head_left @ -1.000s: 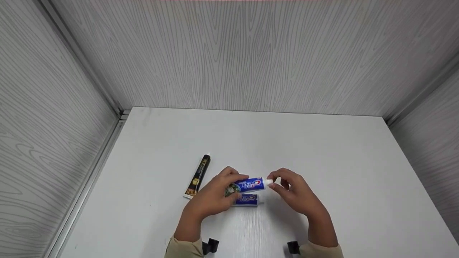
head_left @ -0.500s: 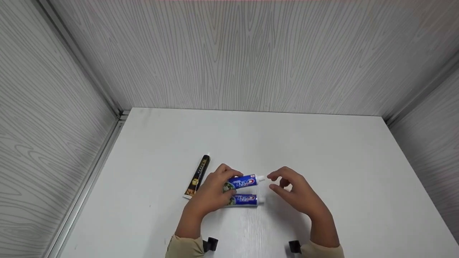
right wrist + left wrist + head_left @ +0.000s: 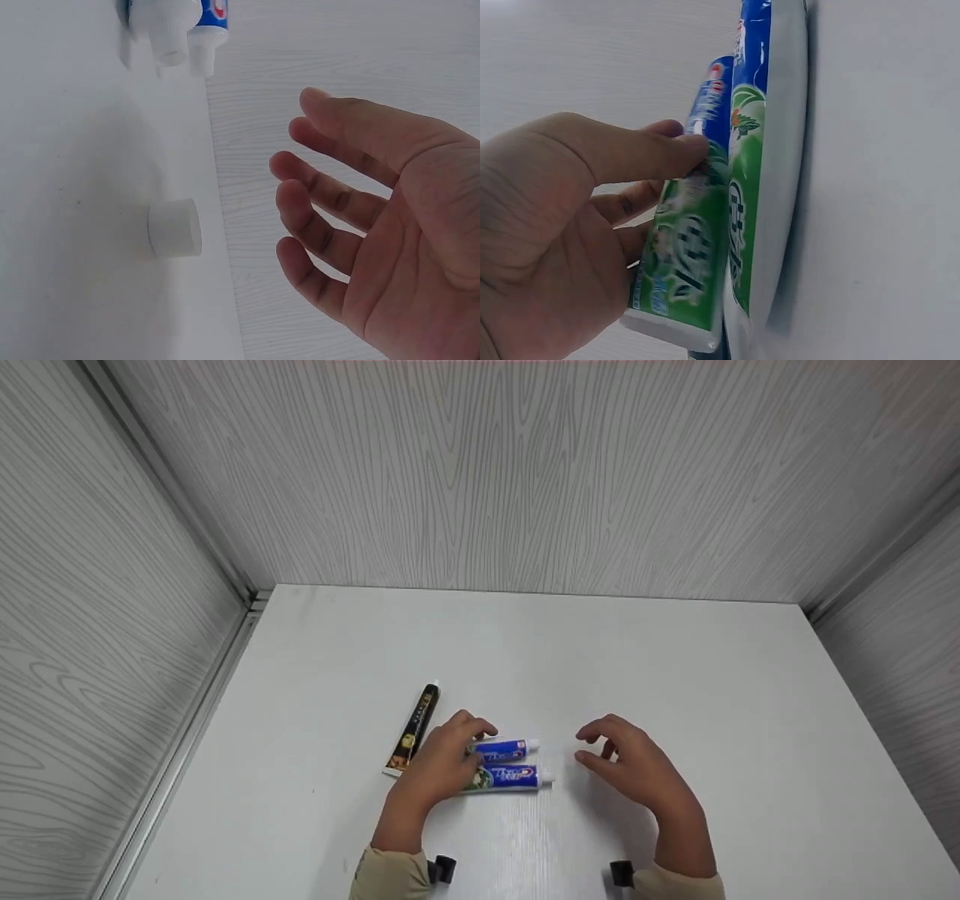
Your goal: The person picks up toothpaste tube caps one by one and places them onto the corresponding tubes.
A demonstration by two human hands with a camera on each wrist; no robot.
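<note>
In the head view my left hand (image 3: 442, 757) holds a blue and green toothpaste tube (image 3: 502, 750); in the left wrist view, the thumb lies on the tube's face with fingers behind. A second toothpaste tube (image 3: 510, 777) of the same design lies right beside it, nearer me. Narrow white nozzles (image 3: 204, 56) show on both in the right wrist view. My right hand (image 3: 634, 761) hovers to the right of the tubes, fingers loosely bent and holding nothing. A white cap (image 3: 174, 229) lies on the table to the left of that hand in the right wrist view.
A black and gold tube (image 3: 415, 727) lies slanted just left of my left hand. The white table (image 3: 675, 675) is bordered by a grey wood-grain back panel (image 3: 525, 480) and side panels.
My right hand has let go of the white cap and drawn back to the right. The held tube has come off the cap, moved left and lowered beside the second tube.
</note>
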